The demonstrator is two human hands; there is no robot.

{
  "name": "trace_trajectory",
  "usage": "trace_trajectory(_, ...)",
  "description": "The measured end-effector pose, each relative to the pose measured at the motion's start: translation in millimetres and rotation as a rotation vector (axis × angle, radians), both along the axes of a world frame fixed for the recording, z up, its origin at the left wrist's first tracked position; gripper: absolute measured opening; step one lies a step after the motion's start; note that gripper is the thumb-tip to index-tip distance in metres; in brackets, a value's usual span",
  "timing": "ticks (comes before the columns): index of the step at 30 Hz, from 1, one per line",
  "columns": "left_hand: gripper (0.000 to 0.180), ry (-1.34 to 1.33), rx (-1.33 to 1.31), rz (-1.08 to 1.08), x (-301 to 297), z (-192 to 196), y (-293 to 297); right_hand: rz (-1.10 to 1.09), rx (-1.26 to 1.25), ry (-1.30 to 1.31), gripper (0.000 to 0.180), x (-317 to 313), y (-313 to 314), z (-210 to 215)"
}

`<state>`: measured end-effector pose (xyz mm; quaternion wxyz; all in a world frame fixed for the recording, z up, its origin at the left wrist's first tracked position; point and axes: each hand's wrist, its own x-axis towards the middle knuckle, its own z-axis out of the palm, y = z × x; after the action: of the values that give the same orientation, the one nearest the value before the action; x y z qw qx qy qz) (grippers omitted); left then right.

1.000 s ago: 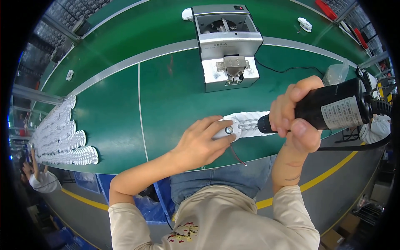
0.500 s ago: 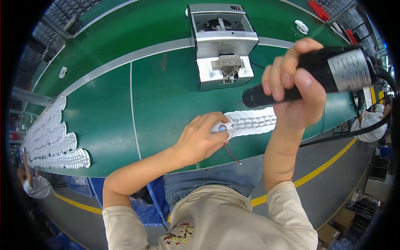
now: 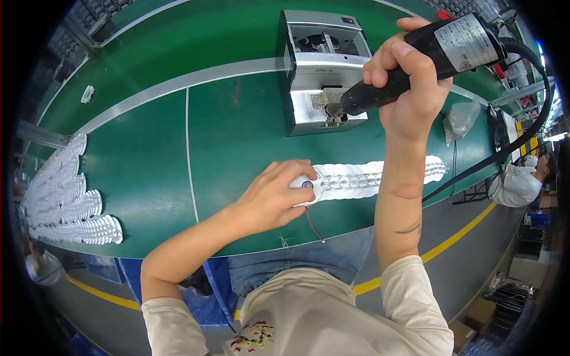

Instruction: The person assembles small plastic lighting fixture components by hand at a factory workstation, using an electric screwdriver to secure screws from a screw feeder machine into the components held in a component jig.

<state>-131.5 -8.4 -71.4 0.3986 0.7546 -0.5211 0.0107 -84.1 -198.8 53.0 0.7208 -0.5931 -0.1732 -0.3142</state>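
Left hand [image 3: 270, 199] curls over the end of the white strip [image 3: 350, 181] near the table's [image 3: 148, 148] front edge, apparently steadying it; right hand [image 3: 415, 83] wraps the black power driver [image 3: 454, 47], seemingly for control, nose at the metal dispenser's [image 3: 326, 77] front.

Up at the metal machine [image 3: 326, 66], the right hand [image 3: 412, 74] grips a black electric screwdriver [image 3: 448, 50], its tip overlapping the front bracket! Below, the left hand [image 3: 270, 196] clasps a white end piece [image 3: 317, 185] by a scalloped white row [image 3: 350, 181], thin wire [image 3: 314, 225] trailing across the green table [image 3: 249, 127].
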Motion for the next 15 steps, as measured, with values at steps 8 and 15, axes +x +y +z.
trace_trajectory(8,0.025,0.052,-0.057,0.042,-2,-7,-2,0.021,-0.066,0.104,0.022,10,7,-1)
trace_trajectory(15,0.025,0.032,-0.117,0.075,-4,-9,1,0.234,0.015,0.125,0.031,-43,6,-17)
